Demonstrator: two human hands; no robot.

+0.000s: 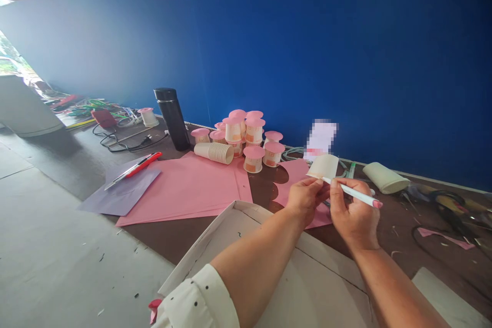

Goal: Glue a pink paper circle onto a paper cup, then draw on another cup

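Note:
My left hand is closed around a pale paper cup, tipped on its side above the table. In my right hand is a white marker with a pinkish-red end. Its other end meets the cup near my left fingers; the tip itself is hard to see. Beyond my hands stand several paper cups with pink round tops and orange drawn details, some stacked, such as one cup in front. A nested stack of plain cups lies beside them.
Pink paper sheets lie left, with a lilac sheet and a red utility knife. A black bottle stands behind. A white box lid lies under my forearms. Another cup and cables are at right.

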